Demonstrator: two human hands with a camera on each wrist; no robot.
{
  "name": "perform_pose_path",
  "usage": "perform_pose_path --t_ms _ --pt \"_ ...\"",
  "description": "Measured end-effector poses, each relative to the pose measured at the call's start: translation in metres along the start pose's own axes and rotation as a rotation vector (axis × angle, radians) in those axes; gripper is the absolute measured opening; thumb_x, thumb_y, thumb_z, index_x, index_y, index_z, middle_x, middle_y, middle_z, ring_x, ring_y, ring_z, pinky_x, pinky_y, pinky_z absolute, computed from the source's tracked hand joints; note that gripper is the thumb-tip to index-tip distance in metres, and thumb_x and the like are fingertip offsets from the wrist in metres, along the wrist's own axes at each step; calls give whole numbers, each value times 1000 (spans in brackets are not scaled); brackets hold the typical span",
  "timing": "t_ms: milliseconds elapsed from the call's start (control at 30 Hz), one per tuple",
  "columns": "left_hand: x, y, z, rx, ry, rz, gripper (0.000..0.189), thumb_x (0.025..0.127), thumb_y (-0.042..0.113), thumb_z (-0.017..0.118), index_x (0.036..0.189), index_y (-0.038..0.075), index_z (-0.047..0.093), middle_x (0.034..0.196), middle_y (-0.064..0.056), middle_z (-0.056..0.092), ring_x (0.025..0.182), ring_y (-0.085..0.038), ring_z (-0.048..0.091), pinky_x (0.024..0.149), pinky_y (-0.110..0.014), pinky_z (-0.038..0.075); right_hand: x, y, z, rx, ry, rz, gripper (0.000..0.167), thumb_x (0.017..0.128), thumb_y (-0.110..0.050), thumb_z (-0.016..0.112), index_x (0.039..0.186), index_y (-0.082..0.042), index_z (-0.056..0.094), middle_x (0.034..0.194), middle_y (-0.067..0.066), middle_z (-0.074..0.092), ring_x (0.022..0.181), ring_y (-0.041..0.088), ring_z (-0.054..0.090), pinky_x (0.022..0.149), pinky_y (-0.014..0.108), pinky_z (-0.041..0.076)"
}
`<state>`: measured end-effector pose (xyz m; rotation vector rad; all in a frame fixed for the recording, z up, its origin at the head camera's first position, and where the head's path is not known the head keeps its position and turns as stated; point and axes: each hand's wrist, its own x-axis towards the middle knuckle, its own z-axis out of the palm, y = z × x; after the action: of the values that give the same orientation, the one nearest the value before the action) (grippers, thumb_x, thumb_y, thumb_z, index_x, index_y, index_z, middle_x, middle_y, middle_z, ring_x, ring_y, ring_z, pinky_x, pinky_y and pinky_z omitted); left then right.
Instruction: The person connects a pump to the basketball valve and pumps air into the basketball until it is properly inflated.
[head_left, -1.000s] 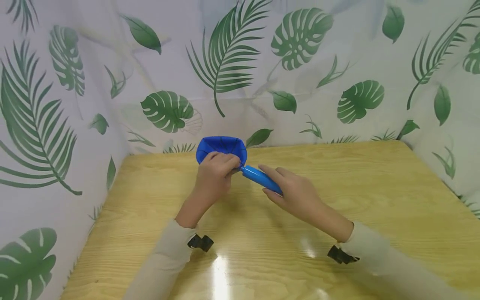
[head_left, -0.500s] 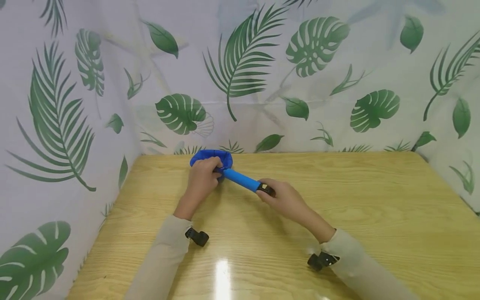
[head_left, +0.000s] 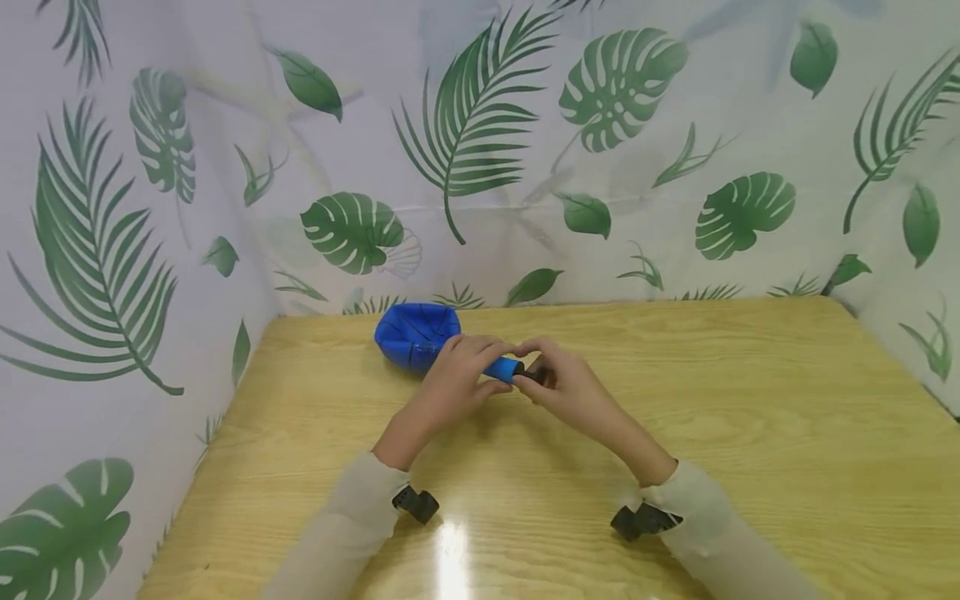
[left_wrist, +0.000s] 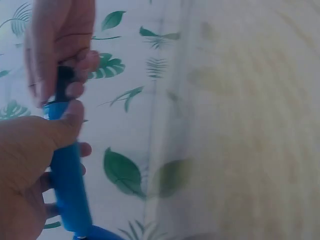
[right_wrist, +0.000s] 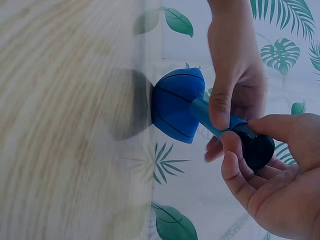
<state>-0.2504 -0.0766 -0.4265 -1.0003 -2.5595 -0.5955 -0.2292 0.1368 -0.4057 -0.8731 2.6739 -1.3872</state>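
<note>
A dented, deflated blue ball (head_left: 411,332) with black lines lies near the table's back edge. A blue hand pump (left_wrist: 71,182) runs from the ball, its end meeting the ball's hollowed side. My left hand (head_left: 453,377) grips the pump's barrel, thumb along one side and fingers round the other. Its black handle (right_wrist: 258,151) is between the fingers and thumb of my right hand (head_left: 568,385). Both hands nearly touch where barrel and handle meet. The needle is hidden in the head view by the left hand.
The wooden table (head_left: 712,400) has a glossy light reflection near its front. A white cloth with green leaves (head_left: 480,167) hangs behind and on both sides. Black wrist cameras (head_left: 647,521) sit at both cuffs.
My left hand has moved off the ball to the right, onto the pump's barrel. My right hand shifted from the barrel to the black handle. The ball has come down to the table.
</note>
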Motion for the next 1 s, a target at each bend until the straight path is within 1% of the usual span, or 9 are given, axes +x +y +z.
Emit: perform_pose_path --t_ms 100,200,267,367,500,667,833,900,1000 --pt "-1 3 9 -10 26 47 41 93 27 74 130 13 65 121 -4 72 117 -24 64 106 -44 43 -1 -2 1 22 21 -13 19 97 -5 68 108 -2 53 84 8 65 64 10 57 58 23 47" --pt "-2 5 14 8 33 56 34 96 29 71 126 14 65 116 -2 72 113 -24 64 106 -43 43 -2 -1 3 17 30 -30 14 96 -4 69 97 -5 55 85 7 62 65 9 55 59 23 48" --pt "-3 7 15 34 28 55 31 97 29 69 123 14 65 112 -2 70 110 -24 63 105 -43 43 -3 0 4 7 31 -41 12 96 -4 70 94 -7 58 85 6 61 66 9 54 60 24 48" --pt "-3 9 16 83 0 45 27 100 28 66 122 14 63 111 -2 68 110 -25 62 104 -44 44 -3 0 3 -11 13 -43 11 95 -6 71 93 -8 60 85 4 63 68 9 54 62 24 48" --pt "-4 10 15 109 -40 34 22 102 22 64 122 13 61 113 -3 66 111 -27 61 104 -47 44 -4 -3 -2 -11 -51 -37 10 96 -12 73 93 -11 63 86 1 65 72 10 58 65 25 50" --pt "-2 8 7 24 -66 4 24 100 24 67 120 13 60 112 -3 65 107 -25 59 105 -47 42 -5 -5 -13 63 -138 -41 4 99 -16 69 98 -13 67 88 2 67 76 13 62 67 28 53" --pt "-1 5 2 -94 -133 -9 35 101 30 64 132 16 59 119 -2 62 111 -24 54 111 -46 36 -3 -2 -20 169 -176 -29 6 101 -12 64 104 -8 67 87 6 66 73 17 62 64 29 53" --pt "-2 4 2 -126 -157 -16 37 103 31 61 136 16 58 121 -2 61 114 -24 53 112 -47 35 -3 -1 -22 187 -184 -20 6 101 -11 64 104 -7 67 87 7 65 74 21 63 64 29 53" --pt "-2 4 1 -167 -177 -32 36 104 30 59 136 15 58 122 -3 61 114 -24 52 111 -49 35 -3 -1 -26 196 -210 -11 8 101 -13 64 105 -6 67 89 9 65 77 24 64 67 29 54"
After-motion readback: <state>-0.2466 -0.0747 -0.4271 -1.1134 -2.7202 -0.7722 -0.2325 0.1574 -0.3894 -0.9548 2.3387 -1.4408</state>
